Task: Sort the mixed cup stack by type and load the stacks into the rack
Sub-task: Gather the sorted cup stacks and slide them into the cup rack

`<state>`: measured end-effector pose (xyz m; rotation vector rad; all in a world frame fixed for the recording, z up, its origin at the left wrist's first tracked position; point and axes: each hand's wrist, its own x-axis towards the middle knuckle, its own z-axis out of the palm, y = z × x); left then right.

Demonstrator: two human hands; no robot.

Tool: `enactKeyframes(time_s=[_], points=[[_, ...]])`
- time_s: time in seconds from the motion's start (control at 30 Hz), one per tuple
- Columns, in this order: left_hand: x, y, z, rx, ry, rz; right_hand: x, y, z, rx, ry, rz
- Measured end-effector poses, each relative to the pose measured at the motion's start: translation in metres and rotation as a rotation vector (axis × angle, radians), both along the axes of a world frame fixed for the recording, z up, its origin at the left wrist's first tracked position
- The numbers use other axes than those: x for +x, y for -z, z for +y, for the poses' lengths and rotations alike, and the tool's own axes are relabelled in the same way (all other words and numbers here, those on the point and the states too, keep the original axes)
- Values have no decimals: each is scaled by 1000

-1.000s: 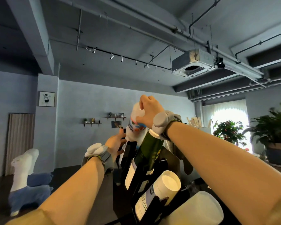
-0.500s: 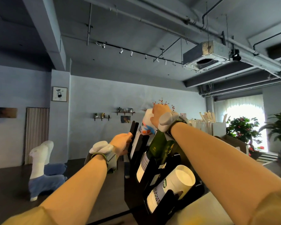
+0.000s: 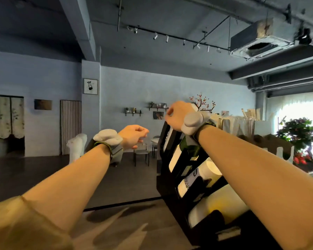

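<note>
**Rack** (image 3: 165,188): black, with slanted slots, at my right. Judged rigid and steady enough to push against.

**Lower cup stacks** (image 3: 212,168): white and printed, lying in the lower slots with their open mouths toward me.

**Green-printed stack** (image 3: 187,152): in the slot above them, partly behind my wrist.

**Top white stack** (image 3: 167,139): seated in the uppermost slot, its upper end hidden under my fist. Likely light, thin-walled paper that dents if squeezed, and nested cups may slide apart. Best gripped around the sides near a rolled rim, with the far end supported.

**Right hand** (image 3: 177,115): fingers curled at the rack's top. I cannot tell whether they pinch the cup.

**Left hand** (image 3: 134,135): loosely curled, holding nothing, in the air left of the rack.
</note>
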<state>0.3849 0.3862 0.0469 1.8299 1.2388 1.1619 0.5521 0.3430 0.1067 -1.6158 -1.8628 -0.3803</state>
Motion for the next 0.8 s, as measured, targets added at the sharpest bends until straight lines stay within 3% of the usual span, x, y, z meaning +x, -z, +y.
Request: enactKeyframes(time_s=[0.17, 0.4, 0.5, 0.8], points=[[-53, 34, -39, 5, -81, 211, -44, 54, -27, -81, -239, 41], [-114, 115, -127, -11, -131, 658, -105, 157, -56, -217, -493, 69], [-147, 155, -169, -149, -164, 815, -133, 207, -76, -312, -602, 86], [-207, 259, -254, -305, -122, 1350, -174, 323, -131, -587, -795, 103]])
